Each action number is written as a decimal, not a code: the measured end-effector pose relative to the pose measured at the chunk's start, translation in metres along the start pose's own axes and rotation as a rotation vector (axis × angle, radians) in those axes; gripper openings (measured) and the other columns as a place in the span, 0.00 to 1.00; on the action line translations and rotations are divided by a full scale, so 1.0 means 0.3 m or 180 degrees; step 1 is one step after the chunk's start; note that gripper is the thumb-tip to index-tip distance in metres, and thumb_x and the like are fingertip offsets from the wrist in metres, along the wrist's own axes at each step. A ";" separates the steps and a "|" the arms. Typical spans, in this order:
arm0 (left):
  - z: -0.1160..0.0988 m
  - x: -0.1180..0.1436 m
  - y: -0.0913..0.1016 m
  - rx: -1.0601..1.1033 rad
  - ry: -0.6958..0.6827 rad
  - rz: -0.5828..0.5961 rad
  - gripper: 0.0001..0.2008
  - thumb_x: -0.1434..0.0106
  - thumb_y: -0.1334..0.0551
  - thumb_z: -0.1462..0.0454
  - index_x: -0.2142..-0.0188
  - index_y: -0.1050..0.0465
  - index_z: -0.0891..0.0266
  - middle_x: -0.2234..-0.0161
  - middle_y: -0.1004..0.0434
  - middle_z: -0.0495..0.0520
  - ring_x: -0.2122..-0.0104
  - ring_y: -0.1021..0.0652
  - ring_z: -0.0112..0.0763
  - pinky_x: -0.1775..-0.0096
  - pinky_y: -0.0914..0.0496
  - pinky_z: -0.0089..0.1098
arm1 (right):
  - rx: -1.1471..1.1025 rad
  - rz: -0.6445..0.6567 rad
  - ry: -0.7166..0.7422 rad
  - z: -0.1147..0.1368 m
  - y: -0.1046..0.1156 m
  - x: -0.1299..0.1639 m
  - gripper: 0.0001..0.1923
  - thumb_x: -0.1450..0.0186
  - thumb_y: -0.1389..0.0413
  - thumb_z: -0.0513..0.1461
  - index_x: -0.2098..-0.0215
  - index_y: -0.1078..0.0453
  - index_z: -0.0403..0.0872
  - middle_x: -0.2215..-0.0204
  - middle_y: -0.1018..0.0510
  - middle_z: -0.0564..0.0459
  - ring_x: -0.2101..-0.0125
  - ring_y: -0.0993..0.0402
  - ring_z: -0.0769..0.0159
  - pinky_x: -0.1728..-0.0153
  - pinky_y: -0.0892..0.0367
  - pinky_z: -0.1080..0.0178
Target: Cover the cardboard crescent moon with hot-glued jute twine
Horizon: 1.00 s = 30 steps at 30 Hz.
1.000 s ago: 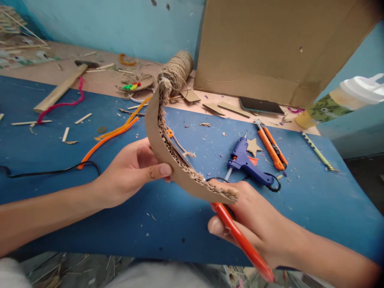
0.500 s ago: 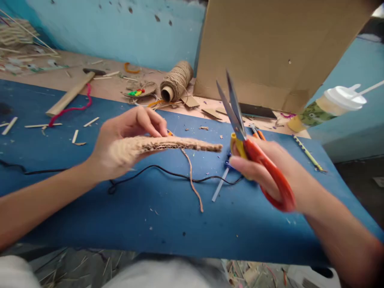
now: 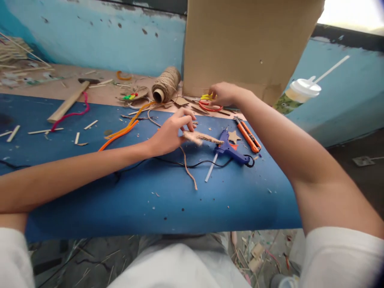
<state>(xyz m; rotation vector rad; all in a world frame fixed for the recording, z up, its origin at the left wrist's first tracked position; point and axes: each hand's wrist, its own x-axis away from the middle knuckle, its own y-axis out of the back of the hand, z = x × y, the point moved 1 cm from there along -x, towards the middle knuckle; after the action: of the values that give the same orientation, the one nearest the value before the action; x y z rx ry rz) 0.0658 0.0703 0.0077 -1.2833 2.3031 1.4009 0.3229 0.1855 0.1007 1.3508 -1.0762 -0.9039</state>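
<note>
In my left hand [image 3: 175,132], above the middle of the blue table, is a twine-covered cardboard piece [image 3: 205,138], its corrugated edge showing. A brown cord [image 3: 188,171] hangs or lies below it; where it starts is hidden. My right hand [image 3: 225,95] reaches to the back of the table, its fingers at the red and yellow handles of the scissors [image 3: 210,107]. The blades are mostly hard to make out among cardboard scraps. Right of the cardboard piece lies a blue glue gun [image 3: 232,152] with a clear glue stick [image 3: 211,168].
Orange cutters [image 3: 248,135] and a cardboard star [image 3: 234,137] lie near the glue gun. A twine spool [image 3: 166,85], a hammer [image 3: 69,102] and orange strips [image 3: 123,131] are further left. A cardboard panel [image 3: 246,44] stands behind; a lidded cup [image 3: 295,96] is at right.
My right hand has carried the scissors away from the front, back to the rear scraps. My left hand with the cardboard piece has moved forward and right. The view has shifted.
</note>
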 end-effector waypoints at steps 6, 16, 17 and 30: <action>0.071 0.096 0.065 -0.0440 0.0310 0.0572 0.27 0.31 0.37 0.72 0.34 0.25 0.61 0.41 0.16 0.62 0.40 0.18 0.49 0.35 0.22 0.52 | -0.0356 -0.0418 0.0248 0.013 -0.004 0.270 0.21 0.17 0.45 0.40 0.32 0.20 0.41 0.41 0.12 0.34 0.46 0.16 0.47 0.49 0.30 0.51; 0.023 0.214 0.268 -0.0600 0.0007 0.1472 0.08 0.33 0.36 0.69 0.68 0.26 0.56 0.61 0.21 0.54 0.57 0.24 0.45 0.50 0.34 0.46 | 0.0000 0.0031 0.0914 0.246 -0.156 0.573 0.19 0.21 0.37 0.42 0.36 0.22 0.41 0.53 0.10 0.36 0.43 0.20 0.40 0.47 0.43 0.50; 0.015 0.226 0.278 -0.0613 -0.0015 0.1497 0.08 0.34 0.36 0.69 0.68 0.26 0.56 0.61 0.20 0.54 0.57 0.24 0.44 0.50 0.34 0.46 | 0.0049 0.0012 0.0888 0.256 -0.163 0.570 0.17 0.21 0.39 0.39 0.37 0.22 0.41 0.53 0.11 0.35 0.44 0.20 0.40 0.48 0.44 0.50; 0.042 0.135 0.496 0.0092 0.0853 -0.0368 0.25 0.19 0.37 0.51 0.71 0.44 0.55 0.78 0.42 0.45 0.74 0.36 0.29 0.67 0.36 0.40 | 0.0522 -0.0214 0.1113 0.329 -0.161 0.701 0.15 0.23 0.42 0.31 0.41 0.21 0.41 0.59 0.12 0.41 0.54 0.23 0.43 0.53 0.48 0.48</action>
<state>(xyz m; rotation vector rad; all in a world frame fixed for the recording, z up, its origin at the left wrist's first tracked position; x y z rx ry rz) -0.0718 0.0856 0.0770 -1.6556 2.3550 1.2194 0.2938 -0.0465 0.0604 1.6194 -0.8511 -0.6060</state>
